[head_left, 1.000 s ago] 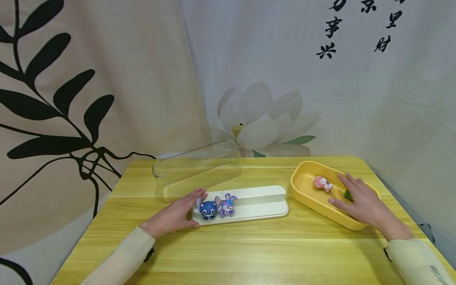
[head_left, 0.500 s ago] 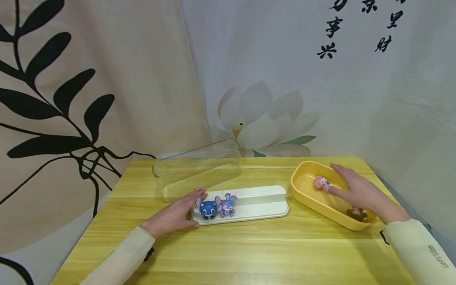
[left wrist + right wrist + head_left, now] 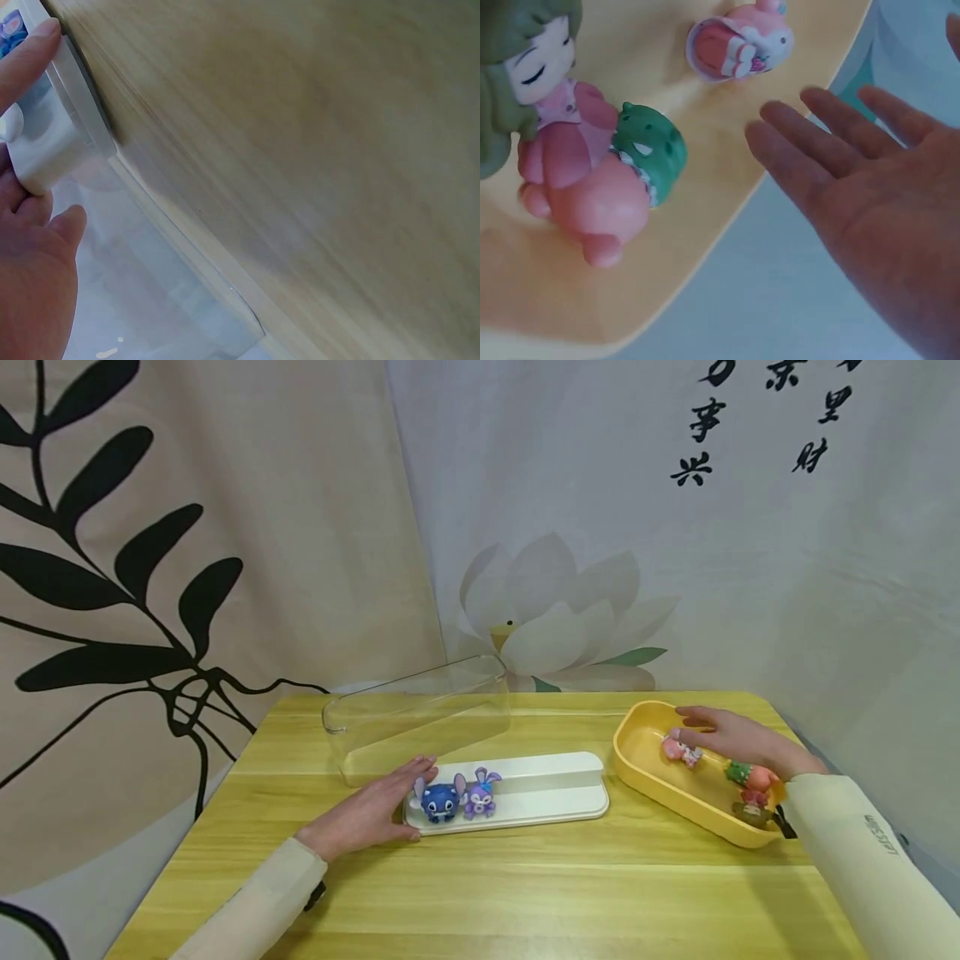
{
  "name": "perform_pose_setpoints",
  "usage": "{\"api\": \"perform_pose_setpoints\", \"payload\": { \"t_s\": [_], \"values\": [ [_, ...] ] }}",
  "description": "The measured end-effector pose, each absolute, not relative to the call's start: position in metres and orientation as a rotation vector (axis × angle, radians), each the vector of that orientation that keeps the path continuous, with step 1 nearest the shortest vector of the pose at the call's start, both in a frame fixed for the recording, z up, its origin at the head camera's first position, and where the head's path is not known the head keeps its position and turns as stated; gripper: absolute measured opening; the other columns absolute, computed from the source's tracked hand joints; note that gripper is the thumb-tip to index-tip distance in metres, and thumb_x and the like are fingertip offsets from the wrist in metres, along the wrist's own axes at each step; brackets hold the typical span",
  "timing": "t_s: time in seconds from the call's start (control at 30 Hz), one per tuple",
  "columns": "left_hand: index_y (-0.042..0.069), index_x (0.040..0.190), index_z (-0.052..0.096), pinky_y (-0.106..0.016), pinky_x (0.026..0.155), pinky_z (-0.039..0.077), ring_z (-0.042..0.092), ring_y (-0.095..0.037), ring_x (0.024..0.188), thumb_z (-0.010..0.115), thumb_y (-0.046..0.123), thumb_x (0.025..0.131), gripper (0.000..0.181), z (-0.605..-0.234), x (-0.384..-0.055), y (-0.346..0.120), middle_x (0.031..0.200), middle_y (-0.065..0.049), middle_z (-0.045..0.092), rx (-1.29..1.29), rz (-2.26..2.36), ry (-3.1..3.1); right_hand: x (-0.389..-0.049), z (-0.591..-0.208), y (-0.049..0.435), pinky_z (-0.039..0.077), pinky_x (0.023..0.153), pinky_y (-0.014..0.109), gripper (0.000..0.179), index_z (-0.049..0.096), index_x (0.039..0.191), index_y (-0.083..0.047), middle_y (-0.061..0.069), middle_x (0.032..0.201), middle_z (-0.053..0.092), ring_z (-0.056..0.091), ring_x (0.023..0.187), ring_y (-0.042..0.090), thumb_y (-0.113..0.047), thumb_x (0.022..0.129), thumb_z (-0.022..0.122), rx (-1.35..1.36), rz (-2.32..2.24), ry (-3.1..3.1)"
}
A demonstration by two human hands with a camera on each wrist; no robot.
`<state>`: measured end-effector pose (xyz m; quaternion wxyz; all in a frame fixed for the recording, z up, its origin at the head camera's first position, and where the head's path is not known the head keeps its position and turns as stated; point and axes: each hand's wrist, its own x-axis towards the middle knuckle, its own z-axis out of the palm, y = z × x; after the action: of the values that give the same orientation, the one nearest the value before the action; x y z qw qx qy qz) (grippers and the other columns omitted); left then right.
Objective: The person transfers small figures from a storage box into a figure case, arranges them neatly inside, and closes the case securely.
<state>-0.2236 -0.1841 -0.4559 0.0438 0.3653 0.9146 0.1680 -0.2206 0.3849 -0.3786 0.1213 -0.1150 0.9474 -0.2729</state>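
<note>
My left hand [image 3: 371, 810] grips the left end of a white display base [image 3: 555, 785], thumb at its front edge and fingers at its back. Standing on that base are a blue big-eared figurine [image 3: 438, 799] and a purple rabbit figurine [image 3: 478, 793]. Over the far side of a yellow tray [image 3: 675, 802] hovers my right hand [image 3: 738, 739], holding nothing; its fingers look straight in the right wrist view. Below its fingertips lies a small pink-and-white figurine [image 3: 739, 43]. Nearer the wrist are a long-haired doll figurine [image 3: 547, 82] and a pink figurine with a green spotted part [image 3: 649, 150].
A clear plastic cover [image 3: 420, 718] stands behind the white base, near the back of the wooden table [image 3: 510, 893]. Beyond the table hangs a printed curtain [image 3: 300, 527]. The tray sits at the table's right side.
My right hand has moved left and away from me across the tray, uncovering the figurines at its near right end. My left hand and the white base have stayed put.
</note>
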Motion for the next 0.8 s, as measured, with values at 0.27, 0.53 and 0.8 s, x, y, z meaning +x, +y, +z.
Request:
{"api": "perform_pose_setpoints", "payload": {
  "t_s": [0.27, 0.53, 0.8],
  "values": [
    [0.013, 0.163, 0.033, -0.052, 0.119, 0.037, 0.025, -0.032, 0.155, 0.089, 0.033, 0.083, 0.1, -0.455, -0.224, -0.184, 0.171, -0.013, 0.021, 1.108, 0.532, 2.782, -0.233, -0.388, 0.391, 0.045, 0.106, 0.065, 0.077, 0.031, 0.155, 0.012, 0.04, 0.147, 0.046, 0.046, 0.134, 0.056, -0.043, 0.107, 0.053, -0.307, -0.826, 2.683],
    [0.014, 0.163, 0.033, -0.052, 0.118, 0.037, 0.025, -0.032, 0.155, 0.089, 0.032, 0.083, 0.1, -0.453, -0.223, -0.184, 0.171, -0.012, 0.021, 1.103, 0.537, 2.784, -0.238, -0.391, 0.394, 0.053, 0.101, 0.059, 0.077, 0.028, 0.153, 0.018, 0.041, 0.147, 0.045, 0.048, 0.133, 0.054, -0.038, 0.107, 0.056, -0.269, -0.842, 2.603],
    [0.013, 0.163, 0.034, -0.052, 0.118, 0.038, 0.026, -0.032, 0.154, 0.089, 0.033, 0.082, 0.1, -0.455, -0.223, -0.184, 0.171, -0.012, 0.022, 1.111, 0.533, 2.786, -0.247, -0.396, 0.385, 0.056, 0.098, 0.052, 0.078, 0.026, 0.152, 0.02, 0.038, 0.14, 0.053, 0.063, 0.113, 0.034, -0.035, 0.106, 0.059, -0.244, -0.908, 2.508]
  ]
}}
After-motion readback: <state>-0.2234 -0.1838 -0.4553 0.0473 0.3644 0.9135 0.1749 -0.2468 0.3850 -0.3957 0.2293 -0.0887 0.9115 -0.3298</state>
